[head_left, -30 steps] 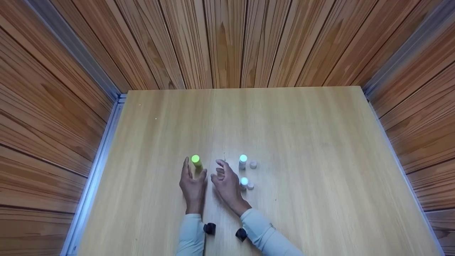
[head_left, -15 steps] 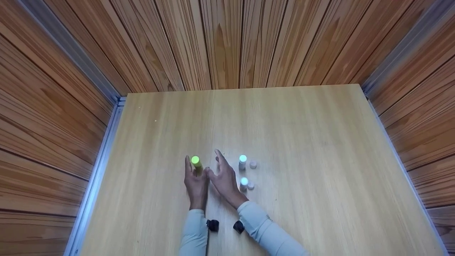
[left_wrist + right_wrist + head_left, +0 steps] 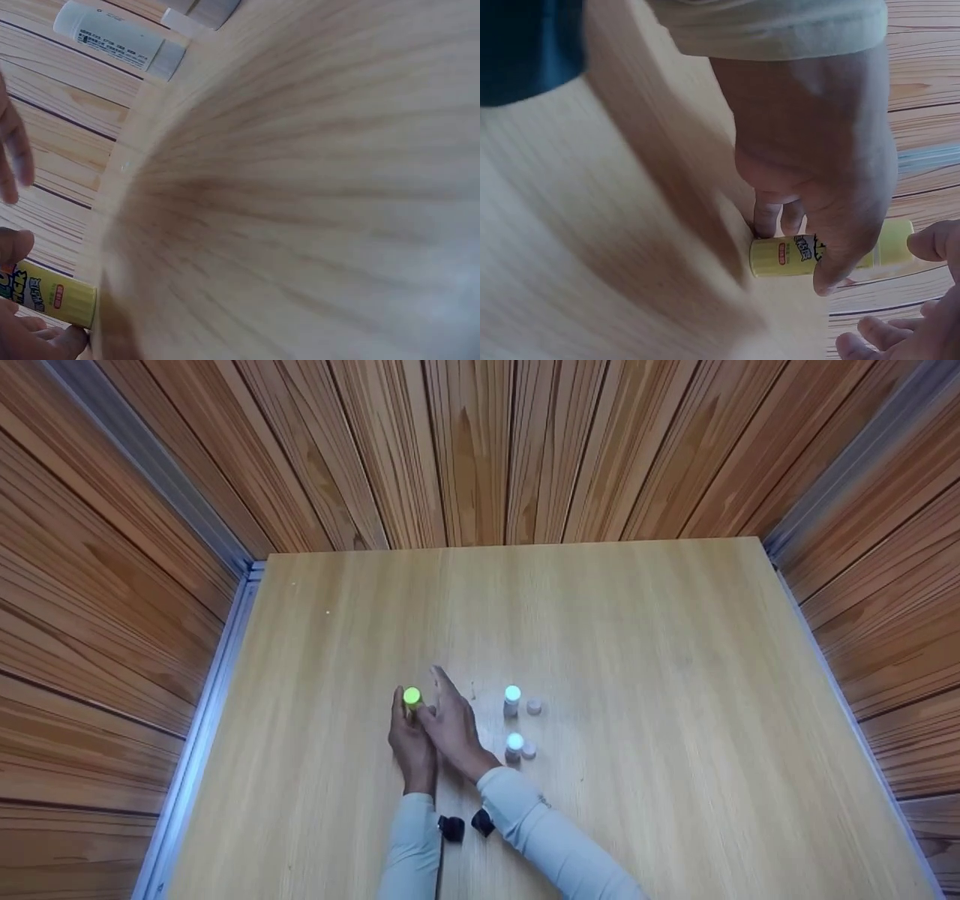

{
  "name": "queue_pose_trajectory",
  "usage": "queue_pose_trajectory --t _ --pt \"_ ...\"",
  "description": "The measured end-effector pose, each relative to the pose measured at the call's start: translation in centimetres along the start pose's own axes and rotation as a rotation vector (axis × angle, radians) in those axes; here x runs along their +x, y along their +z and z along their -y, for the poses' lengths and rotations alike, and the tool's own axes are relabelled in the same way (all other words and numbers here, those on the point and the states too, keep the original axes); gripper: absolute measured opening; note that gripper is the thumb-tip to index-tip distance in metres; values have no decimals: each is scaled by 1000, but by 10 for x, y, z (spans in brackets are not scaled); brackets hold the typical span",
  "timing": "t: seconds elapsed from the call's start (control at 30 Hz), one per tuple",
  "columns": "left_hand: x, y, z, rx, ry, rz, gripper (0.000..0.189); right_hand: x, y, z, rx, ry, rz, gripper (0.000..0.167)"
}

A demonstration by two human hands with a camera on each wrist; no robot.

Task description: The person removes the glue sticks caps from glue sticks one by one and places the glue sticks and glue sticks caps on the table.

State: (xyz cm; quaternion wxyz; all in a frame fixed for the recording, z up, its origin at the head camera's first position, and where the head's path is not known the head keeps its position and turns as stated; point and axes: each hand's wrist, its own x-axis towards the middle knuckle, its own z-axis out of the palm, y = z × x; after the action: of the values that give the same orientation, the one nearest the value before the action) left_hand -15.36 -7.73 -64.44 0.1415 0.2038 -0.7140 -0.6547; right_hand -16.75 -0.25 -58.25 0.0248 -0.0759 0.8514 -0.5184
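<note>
A yellow glue stick (image 3: 412, 696) stands upright on the wooden table, left of the middle in the head view. My left hand (image 3: 415, 754) holds it low on its printed body, thumb and fingers on either side, as the right wrist view shows. Close beside it is my right hand (image 3: 455, 727), with straight fingers pointing up past the stick and the thumb near or touching the yellow-green cap (image 3: 895, 241); I cannot tell which. Right of my hands stand two white tubes, a farther one (image 3: 511, 701) and a nearer one (image 3: 514, 746).
Beside the tubes lie two small pale round pieces, one farther (image 3: 533, 707) and one nearer (image 3: 529, 751). The wooden table (image 3: 675, 720) is bounded by plank walls (image 3: 480, 457) at the back and sides, with a metal rail (image 3: 202, 720) along the left.
My right hand has straightened its fingers and moved left, up to the glue stick. My left hand has closed in around the stick's body. The white tubes have stayed put.
</note>
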Motion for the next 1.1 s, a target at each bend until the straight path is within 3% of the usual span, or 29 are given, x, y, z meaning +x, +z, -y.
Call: queue_pose_trajectory --t 0.4,0.67,0.87,1.1 --pt "0 -1 2 -13 53 3 46 3 7 1 1 1 45 54" --pt "0 0 3 5 75 -21 41 5 7 0 3 -71 -6 39" --pt "0 1 2 10 84 -76 37 5 7 0 -3 -106 -18 36" --pt "0 0 2 20 91 -79 30 4 8 0 0 -92 -9 35"
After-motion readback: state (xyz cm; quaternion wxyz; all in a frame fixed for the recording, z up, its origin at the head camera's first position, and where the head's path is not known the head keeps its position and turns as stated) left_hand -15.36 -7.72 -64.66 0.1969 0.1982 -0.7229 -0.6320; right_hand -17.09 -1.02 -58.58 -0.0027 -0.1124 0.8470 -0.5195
